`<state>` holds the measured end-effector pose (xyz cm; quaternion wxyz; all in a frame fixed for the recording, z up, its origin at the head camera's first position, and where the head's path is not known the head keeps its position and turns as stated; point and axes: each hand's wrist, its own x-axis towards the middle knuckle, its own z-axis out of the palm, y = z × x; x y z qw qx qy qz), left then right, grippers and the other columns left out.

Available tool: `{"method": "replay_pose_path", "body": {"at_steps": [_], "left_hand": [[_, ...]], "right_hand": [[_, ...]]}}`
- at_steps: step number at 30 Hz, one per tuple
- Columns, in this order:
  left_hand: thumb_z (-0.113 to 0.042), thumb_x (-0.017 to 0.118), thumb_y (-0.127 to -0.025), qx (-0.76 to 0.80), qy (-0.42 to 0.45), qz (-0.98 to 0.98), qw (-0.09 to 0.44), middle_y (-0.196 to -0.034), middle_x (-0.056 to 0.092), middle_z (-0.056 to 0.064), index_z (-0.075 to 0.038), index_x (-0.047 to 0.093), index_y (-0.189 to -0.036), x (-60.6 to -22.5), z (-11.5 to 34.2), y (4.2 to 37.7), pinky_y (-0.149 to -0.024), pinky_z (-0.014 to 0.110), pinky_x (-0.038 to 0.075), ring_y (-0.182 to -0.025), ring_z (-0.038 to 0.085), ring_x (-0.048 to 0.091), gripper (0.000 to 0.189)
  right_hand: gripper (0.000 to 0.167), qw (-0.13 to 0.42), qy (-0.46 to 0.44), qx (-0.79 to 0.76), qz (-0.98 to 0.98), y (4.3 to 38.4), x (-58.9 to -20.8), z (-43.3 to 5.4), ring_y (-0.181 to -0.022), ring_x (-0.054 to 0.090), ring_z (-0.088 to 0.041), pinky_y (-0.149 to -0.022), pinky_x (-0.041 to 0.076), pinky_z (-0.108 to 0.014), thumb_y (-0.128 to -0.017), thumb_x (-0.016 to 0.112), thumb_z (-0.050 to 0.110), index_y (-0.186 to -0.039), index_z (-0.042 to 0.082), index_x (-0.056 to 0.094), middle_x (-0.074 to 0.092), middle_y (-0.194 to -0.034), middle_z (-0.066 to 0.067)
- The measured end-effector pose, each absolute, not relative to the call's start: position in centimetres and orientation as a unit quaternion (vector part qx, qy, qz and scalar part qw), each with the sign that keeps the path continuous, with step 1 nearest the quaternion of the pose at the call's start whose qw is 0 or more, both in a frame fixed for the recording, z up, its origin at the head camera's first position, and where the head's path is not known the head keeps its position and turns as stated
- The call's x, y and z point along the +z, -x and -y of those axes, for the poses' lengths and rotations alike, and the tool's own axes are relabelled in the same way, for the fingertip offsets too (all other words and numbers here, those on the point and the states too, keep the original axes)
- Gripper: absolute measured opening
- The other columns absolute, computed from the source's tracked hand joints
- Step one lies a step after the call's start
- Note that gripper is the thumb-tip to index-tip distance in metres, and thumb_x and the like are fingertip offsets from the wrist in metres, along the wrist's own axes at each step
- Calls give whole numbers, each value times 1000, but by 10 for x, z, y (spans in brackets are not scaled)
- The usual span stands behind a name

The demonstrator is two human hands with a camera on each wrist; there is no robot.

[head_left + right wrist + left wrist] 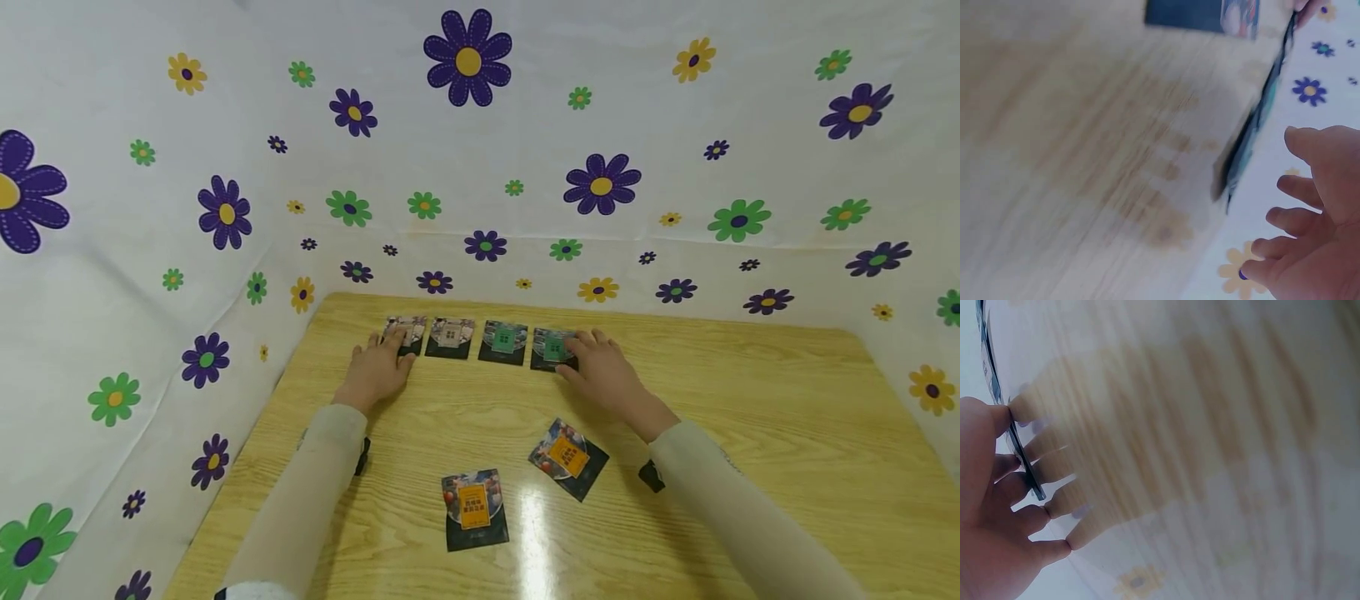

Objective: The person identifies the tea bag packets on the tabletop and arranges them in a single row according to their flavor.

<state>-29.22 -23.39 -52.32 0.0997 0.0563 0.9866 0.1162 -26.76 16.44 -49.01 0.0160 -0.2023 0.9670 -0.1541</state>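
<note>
Two orange packets (474, 508) lie nearer on the worktop (765, 400); the row's second packet (450, 338) and third packet (503, 342) separate the hands. The left hand's (377, 368) spread fingers touch the first packet (416, 331); the right hand's (606, 375), apart, overlap the fourth packet's (551, 347) right edge.

flowered white cloth (450, 150) around a yellowish wood-grain table (750, 375)
the cloth rises behind the table's far edge and along its left and right sides, printed with purple, green and yellow flowers; a large purple flower (468, 60) with a yellow centre sits near the top. a crease runs across the cloth low behind the table, and a bright streak of glare (535, 533) lies on the near wood.
</note>
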Motion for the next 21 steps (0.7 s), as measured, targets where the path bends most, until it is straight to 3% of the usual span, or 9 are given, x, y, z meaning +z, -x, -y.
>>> {"method": "replay_pose_path", "body": {"at_steps": [10, 21], "left_hand": [[-44, 34, -115, 119, -57, -986, 104, -177, 13, 17, -11, 13, -171, -521, 236, 292, -127, 74, 12, -161, 49, 12, 68], [-43, 34, -115, 111, -61, -987, 100, -176, 16, 17, -9, 15, -170, -520, 235, 290, -127, 75, 14, -160, 51, 15, 68]], "right_hand": [[53, 56, 246, -220, -942, 213, -483, -179, -153, 30, -57, -123, 28, -73, -106, 65, 28, -152, 3, 55, 44, -162, -29], [50, 57, 292, -218, -930, 163, -485, -186, -148, 39, -57, -119, 35, -73, -104, 69, 26, -148, 5, 60, 53, -156, -26]]}}
